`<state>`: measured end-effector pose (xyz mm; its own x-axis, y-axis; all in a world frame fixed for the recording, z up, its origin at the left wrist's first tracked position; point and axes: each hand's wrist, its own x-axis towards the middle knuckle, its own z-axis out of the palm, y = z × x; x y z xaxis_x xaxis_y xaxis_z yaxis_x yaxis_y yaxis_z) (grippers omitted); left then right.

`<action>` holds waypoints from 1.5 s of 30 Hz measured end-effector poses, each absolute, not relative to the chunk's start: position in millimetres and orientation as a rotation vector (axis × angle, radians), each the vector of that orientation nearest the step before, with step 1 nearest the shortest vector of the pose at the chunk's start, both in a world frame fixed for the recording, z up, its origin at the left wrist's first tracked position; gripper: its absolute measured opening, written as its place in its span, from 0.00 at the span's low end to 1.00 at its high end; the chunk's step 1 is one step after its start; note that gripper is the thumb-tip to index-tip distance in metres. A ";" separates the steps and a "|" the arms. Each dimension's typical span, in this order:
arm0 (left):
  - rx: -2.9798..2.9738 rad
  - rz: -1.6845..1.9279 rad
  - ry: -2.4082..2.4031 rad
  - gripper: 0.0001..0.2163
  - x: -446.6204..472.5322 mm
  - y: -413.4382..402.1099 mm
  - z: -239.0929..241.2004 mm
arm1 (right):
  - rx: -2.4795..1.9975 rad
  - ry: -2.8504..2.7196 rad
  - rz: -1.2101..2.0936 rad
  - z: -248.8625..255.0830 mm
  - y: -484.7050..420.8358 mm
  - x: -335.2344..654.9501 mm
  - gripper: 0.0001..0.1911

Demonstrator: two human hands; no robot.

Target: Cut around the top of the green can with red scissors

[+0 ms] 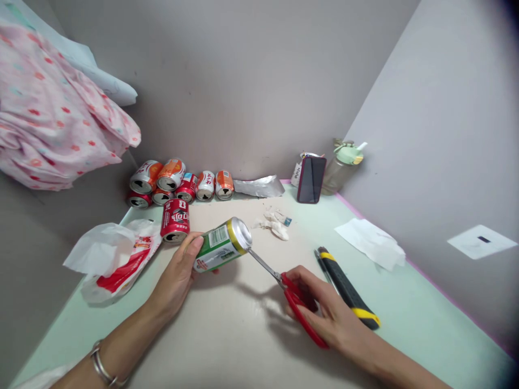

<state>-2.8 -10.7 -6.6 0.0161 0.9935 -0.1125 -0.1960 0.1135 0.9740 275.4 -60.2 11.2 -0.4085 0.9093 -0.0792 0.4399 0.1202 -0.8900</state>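
My left hand (pixel 177 275) is wrapped round a green drink can (pixel 222 244), holding it on its side above the table with its silver end turned to the right. My right hand (pixel 324 310) grips red-handled scissors (pixel 292 296). Their metal blades reach up and left, and the tips touch the can's rim. A metal bracelet sits on my left wrist.
Several red and orange cans (pixel 178 183) are stacked along the back wall, one red can (pixel 175 219) in front of them. A plastic bag (pixel 115 259) lies at left, a black-and-yellow utility knife (pixel 348 289) and white paper (pixel 371 243) at right. A phone (pixel 311 179), a bottle (pixel 343 165) and foil (pixel 259 186) stand at the back.
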 end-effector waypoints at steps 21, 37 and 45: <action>0.908 1.161 1.094 0.19 -2.8 -10.1 -10.8 | -1.242 -1.956 1.310 15.2 -57.1 282.6 0.19; 1.314 1.468 1.433 0.19 -4.1 -17.1 -6.6 | -1.413 -2.065 0.873 9.1 -59.1 281.2 0.11; 0.863 1.096 1.106 0.21 -0.5 -6.5 -13.2 | -1.287 -1.872 1.318 8.1 -54.5 280.9 0.12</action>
<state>-0.5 -6.5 -13.2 0.0758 0.9661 -0.2469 -0.2388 0.2580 0.9362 280.9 -54.5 8.1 -0.4210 0.9005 -0.1088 0.4065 0.0801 -0.9101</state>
